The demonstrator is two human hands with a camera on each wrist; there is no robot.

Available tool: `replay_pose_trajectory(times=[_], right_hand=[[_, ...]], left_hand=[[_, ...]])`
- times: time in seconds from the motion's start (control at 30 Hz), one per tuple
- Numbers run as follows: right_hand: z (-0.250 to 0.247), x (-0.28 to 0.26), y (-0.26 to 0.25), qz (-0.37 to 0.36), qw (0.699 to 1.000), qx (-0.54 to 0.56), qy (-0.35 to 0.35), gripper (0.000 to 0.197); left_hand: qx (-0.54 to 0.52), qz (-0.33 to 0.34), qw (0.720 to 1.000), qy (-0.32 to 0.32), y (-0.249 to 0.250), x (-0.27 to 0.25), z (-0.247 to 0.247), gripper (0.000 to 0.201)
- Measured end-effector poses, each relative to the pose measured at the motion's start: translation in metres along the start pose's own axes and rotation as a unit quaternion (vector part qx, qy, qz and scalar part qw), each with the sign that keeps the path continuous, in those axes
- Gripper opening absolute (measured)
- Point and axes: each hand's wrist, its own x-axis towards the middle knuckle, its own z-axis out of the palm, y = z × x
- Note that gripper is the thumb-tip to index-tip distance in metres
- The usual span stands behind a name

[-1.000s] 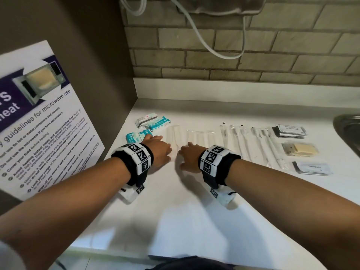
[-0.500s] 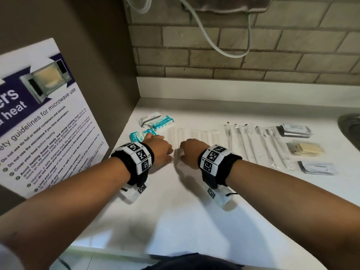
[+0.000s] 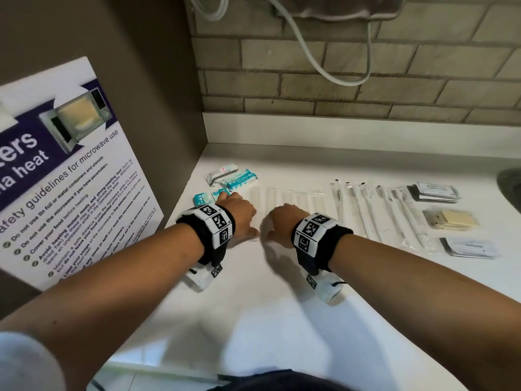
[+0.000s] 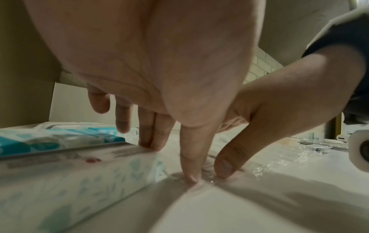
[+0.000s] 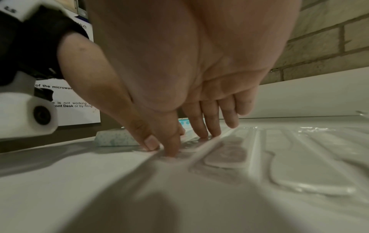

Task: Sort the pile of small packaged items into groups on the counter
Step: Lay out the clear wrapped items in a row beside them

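My left hand (image 3: 241,214) and right hand (image 3: 283,221) lie side by side on a row of clear-wrapped white pieces (image 3: 293,196) on the white counter (image 3: 267,292). Both hands have straight fingers pressing down on the clear wrap, and neither holds anything. In the left wrist view my left fingers (image 4: 151,141) touch the edge of a pale tissue pack (image 4: 79,173). My right fingers (image 5: 207,126) press beside a wrapped flat white piece (image 5: 225,154). Teal tissue packs (image 3: 242,179) lie just left of and behind my left hand.
Right of the hands lie several long wrapped white sticks (image 3: 372,213), then a dark sachet stack (image 3: 434,193), a tan packet (image 3: 451,220) and a grey sachet (image 3: 469,248). A microwave poster (image 3: 70,179) stands on the left. A sink edge (image 3: 511,187) shows far right.
Both hands stay pressed on the clear-wrapped pieces and have barely shifted. The head view has tilted slightly.
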Motion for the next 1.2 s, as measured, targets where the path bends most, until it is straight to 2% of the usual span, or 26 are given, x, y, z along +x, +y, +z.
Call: replay_pose_trajectory(times=[0.2, 0.33, 0.5, 0.7, 0.8, 0.93, 1.0, 1.1, 1.2], right_hand=[[-0.001, -0.002, 0.004, -0.002, 1.0, -0.005, -0.012, 0.038], [-0.001, -0.003, 0.004, -0.002, 1.0, -0.002, -0.012, 0.04], [-0.001, -0.004, 0.004, -0.005, 1.0, -0.002, -0.014, 0.038], [0.001, -0.004, 0.006, 0.001, 1.0, 0.004, -0.016, 0.034], [0.001, -0.002, 0.008, -0.006, 1.0, 0.004, -0.019, 0.032], [-0.003, 0.0, 0.016, 0.006, 1.0, 0.003, 0.002, 0.03], [-0.004, 0.002, 0.022, 0.025, 1.0, 0.001, 0.002, 0.029], [0.002, 0.005, 0.029, 0.038, 0.999, -0.012, -0.019, 0.024], [0.007, 0.007, 0.029, 0.037, 0.999, -0.021, -0.031, 0.022]], left_hand=[[-0.001, 0.021, 1.0, 0.003, 0.001, -0.001, 0.002, 0.033], [-0.001, 0.03, 1.0, -0.004, -0.001, 0.002, 0.008, 0.045], [0.006, 0.032, 0.999, -0.005, 0.0, 0.001, 0.007, 0.039], [0.011, 0.031, 0.999, -0.004, 0.001, 0.0, 0.008, 0.043], [0.007, 0.026, 1.0, -0.003, 0.001, 0.0, 0.005, 0.037], [0.003, 0.03, 1.0, 0.002, 0.004, 0.003, -0.003, 0.034], [-0.005, 0.045, 0.999, 0.005, 0.009, 0.007, -0.003, 0.04], [-0.006, 0.063, 0.998, 0.001, 0.021, 0.013, 0.0, 0.057], [-0.003, 0.076, 0.997, -0.004, 0.028, 0.016, 0.006, 0.056]])
